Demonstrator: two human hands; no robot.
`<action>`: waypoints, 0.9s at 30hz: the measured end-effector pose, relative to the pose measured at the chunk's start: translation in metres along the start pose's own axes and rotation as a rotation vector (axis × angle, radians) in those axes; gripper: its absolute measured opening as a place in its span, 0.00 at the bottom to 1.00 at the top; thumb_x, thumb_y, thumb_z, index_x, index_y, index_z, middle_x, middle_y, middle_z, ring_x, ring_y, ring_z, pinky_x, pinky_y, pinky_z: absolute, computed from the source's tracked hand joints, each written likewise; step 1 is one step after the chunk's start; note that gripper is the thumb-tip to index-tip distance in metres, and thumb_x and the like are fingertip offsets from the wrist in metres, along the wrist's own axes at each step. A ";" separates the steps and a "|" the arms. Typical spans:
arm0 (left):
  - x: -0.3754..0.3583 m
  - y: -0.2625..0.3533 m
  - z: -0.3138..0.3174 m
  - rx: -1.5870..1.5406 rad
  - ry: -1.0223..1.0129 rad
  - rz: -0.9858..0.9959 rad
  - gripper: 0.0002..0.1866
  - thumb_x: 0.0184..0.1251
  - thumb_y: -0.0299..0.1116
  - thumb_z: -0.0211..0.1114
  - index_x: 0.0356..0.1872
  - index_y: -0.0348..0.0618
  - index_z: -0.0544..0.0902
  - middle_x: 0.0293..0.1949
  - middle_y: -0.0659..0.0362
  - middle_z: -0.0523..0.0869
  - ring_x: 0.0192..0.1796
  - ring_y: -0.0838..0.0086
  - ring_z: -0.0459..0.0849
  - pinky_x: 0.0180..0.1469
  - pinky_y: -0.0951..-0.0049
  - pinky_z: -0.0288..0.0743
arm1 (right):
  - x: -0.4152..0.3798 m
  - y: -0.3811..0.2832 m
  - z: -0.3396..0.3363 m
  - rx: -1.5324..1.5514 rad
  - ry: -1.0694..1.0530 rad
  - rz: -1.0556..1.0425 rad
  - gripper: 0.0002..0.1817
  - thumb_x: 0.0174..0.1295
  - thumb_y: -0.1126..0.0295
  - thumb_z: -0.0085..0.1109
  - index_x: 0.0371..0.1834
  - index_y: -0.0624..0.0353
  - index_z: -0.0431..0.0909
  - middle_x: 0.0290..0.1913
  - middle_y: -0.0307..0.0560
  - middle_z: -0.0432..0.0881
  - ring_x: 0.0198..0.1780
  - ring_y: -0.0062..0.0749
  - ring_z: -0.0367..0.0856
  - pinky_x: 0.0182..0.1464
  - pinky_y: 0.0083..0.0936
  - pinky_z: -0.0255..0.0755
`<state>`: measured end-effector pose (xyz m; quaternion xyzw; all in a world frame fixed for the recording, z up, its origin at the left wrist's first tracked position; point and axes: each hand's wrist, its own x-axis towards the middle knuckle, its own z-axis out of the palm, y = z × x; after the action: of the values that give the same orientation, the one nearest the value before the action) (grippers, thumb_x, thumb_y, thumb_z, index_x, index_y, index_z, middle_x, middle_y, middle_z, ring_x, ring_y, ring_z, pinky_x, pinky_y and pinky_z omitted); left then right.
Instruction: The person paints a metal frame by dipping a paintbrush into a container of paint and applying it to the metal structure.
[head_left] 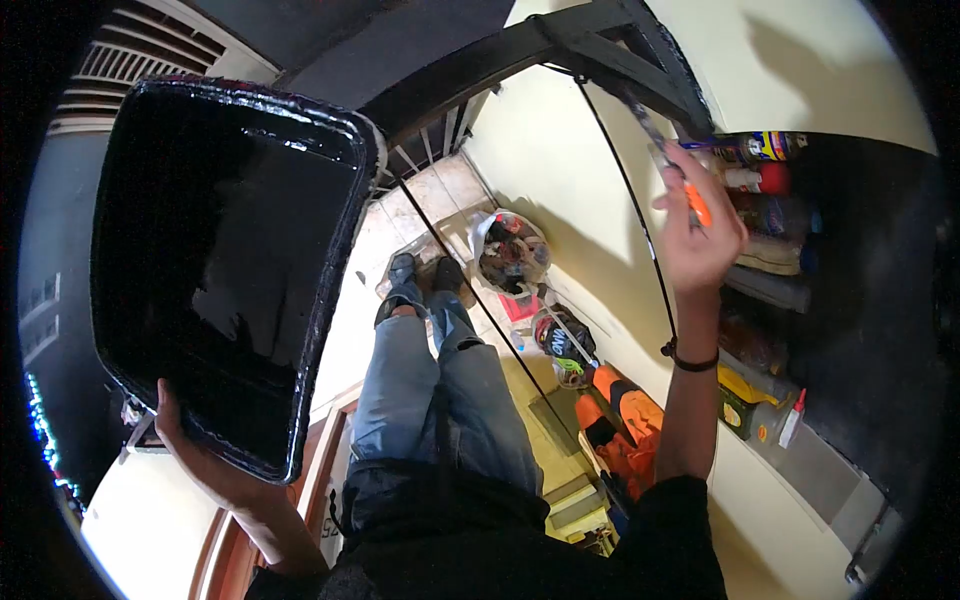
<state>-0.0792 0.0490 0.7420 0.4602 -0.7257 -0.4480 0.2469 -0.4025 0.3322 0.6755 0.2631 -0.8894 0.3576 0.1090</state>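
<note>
My left hand (pixel 200 465) grips the lower edge of a black tray (pixel 332 275), its thumb over the rim. Glossy black liquid that looks like paint coats the tray's inside, and the tray is tilted up toward me. In my right hand (pixel 700 245) is a paintbrush (pixel 697 205) with an orange handle, fingers closed round it. Blurred dark bristles point up at a black beam frame (pixel 620 62), overlapping its lower bar in this view. A dark wristband (pixel 695 365) circles my right wrist.
Bottles and cans (pixel 770 178) line a dark shelf at the right. Thin black cables (pixel 635 195) hang from the beam. Below, by my feet, stand a filled bag (pixel 510 250) and a black bag (pixel 565 335). Orange clothing (pixel 630 430) lies at lower right.
</note>
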 end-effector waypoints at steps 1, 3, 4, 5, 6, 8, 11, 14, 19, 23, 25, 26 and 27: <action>0.005 0.013 0.007 -0.233 0.086 -0.176 0.30 0.78 0.52 0.52 0.75 0.54 0.65 0.68 0.43 0.68 0.70 0.50 0.74 0.66 0.55 0.82 | 0.001 0.006 -0.002 -0.023 0.051 -0.134 0.16 0.63 0.82 0.67 0.54 0.59 0.87 0.45 0.50 0.90 0.36 0.26 0.89 0.39 0.24 0.82; 0.003 0.007 0.004 -0.464 0.166 -0.356 0.29 0.78 0.52 0.52 0.75 0.55 0.66 0.68 0.42 0.68 0.69 0.50 0.75 0.66 0.54 0.82 | -0.003 -0.003 -0.004 0.078 0.020 -0.063 0.16 0.63 0.82 0.67 0.54 0.59 0.87 0.46 0.50 0.90 0.38 0.26 0.89 0.39 0.24 0.83; 0.000 -0.008 -0.003 -0.235 0.106 -0.150 0.27 0.75 0.41 0.56 0.73 0.51 0.68 0.67 0.45 0.71 0.67 0.51 0.77 0.67 0.53 0.80 | -0.005 -0.009 -0.005 0.173 -0.001 0.010 0.16 0.64 0.82 0.66 0.54 0.59 0.87 0.46 0.51 0.90 0.39 0.26 0.89 0.39 0.24 0.83; -0.003 -0.016 -0.008 -0.122 0.067 -0.045 0.27 0.74 0.35 0.58 0.73 0.50 0.69 0.66 0.47 0.73 0.66 0.52 0.78 0.67 0.53 0.79 | -0.002 -0.009 0.002 0.182 0.007 -0.046 0.16 0.64 0.82 0.65 0.54 0.59 0.87 0.46 0.50 0.90 0.38 0.25 0.89 0.37 0.24 0.82; -0.004 -0.017 -0.007 -0.012 0.041 0.064 0.27 0.73 0.29 0.59 0.72 0.48 0.70 0.66 0.48 0.75 0.65 0.53 0.79 0.68 0.53 0.78 | 0.000 -0.007 0.001 0.179 0.011 -0.044 0.16 0.64 0.82 0.65 0.54 0.59 0.87 0.46 0.50 0.90 0.38 0.25 0.89 0.37 0.24 0.82; -0.004 -0.007 -0.003 -0.170 0.075 -0.097 0.30 0.77 0.52 0.55 0.75 0.52 0.66 0.65 0.45 0.72 0.68 0.51 0.77 0.64 0.55 0.84 | 0.004 -0.002 -0.001 0.059 -0.018 -0.054 0.15 0.64 0.83 0.65 0.53 0.61 0.87 0.46 0.50 0.91 0.38 0.23 0.88 0.35 0.23 0.81; 0.005 0.000 -0.005 -0.537 0.137 -0.335 0.30 0.77 0.52 0.55 0.75 0.51 0.66 0.65 0.46 0.72 0.68 0.51 0.77 0.63 0.56 0.85 | -0.006 0.003 -0.012 -0.024 0.073 -0.072 0.12 0.67 0.80 0.64 0.52 0.64 0.86 0.46 0.49 0.90 0.33 0.21 0.86 0.33 0.20 0.79; -0.007 -0.010 -0.008 -0.123 0.076 -0.087 0.35 0.73 0.53 0.61 0.75 0.50 0.65 0.65 0.45 0.71 0.67 0.51 0.78 0.62 0.56 0.85 | -0.002 -0.022 -0.010 0.134 0.162 0.055 0.10 0.70 0.78 0.63 0.52 0.65 0.86 0.44 0.48 0.91 0.29 0.21 0.86 0.32 0.17 0.77; -0.007 -0.003 -0.010 0.107 0.041 0.067 0.47 0.61 0.55 0.74 0.75 0.46 0.62 0.65 0.46 0.71 0.68 0.52 0.76 0.65 0.55 0.82 | 0.028 -0.035 0.008 0.274 0.099 0.077 0.10 0.72 0.76 0.61 0.53 0.64 0.86 0.41 0.45 0.90 0.27 0.19 0.84 0.30 0.16 0.74; -0.004 0.004 -0.020 -0.165 0.145 -0.284 0.46 0.62 0.54 0.74 0.75 0.45 0.62 0.65 0.47 0.71 0.70 0.55 0.74 0.69 0.57 0.78 | 0.033 -0.029 0.003 0.341 0.129 0.156 0.11 0.76 0.72 0.59 0.54 0.66 0.85 0.41 0.43 0.89 0.27 0.16 0.81 0.30 0.13 0.68; -0.006 0.006 -0.016 -0.231 0.139 -0.331 0.41 0.68 0.53 0.68 0.75 0.45 0.63 0.65 0.47 0.71 0.70 0.55 0.73 0.70 0.57 0.76 | 0.032 -0.033 0.003 0.373 0.172 0.185 0.13 0.77 0.68 0.58 0.55 0.67 0.84 0.41 0.43 0.89 0.26 0.13 0.78 0.29 0.10 0.64; -0.006 0.005 -0.015 -0.251 0.134 -0.321 0.39 0.70 0.53 0.66 0.75 0.45 0.64 0.65 0.47 0.71 0.70 0.56 0.73 0.71 0.57 0.76 | 0.033 -0.038 0.008 0.368 0.114 0.186 0.13 0.77 0.69 0.58 0.56 0.66 0.84 0.41 0.43 0.89 0.26 0.13 0.78 0.29 0.10 0.64; -0.005 0.004 -0.013 -0.271 0.129 -0.311 0.37 0.72 0.52 0.64 0.74 0.45 0.64 0.65 0.47 0.71 0.70 0.56 0.73 0.71 0.57 0.75 | 0.035 -0.041 0.011 0.365 0.057 0.185 0.13 0.77 0.69 0.57 0.56 0.66 0.84 0.41 0.43 0.89 0.26 0.13 0.78 0.29 0.10 0.64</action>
<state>-0.0682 0.0488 0.7516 0.5568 -0.5619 -0.5437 0.2804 -0.4092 0.2861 0.7046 0.1855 -0.8267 0.5288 0.0513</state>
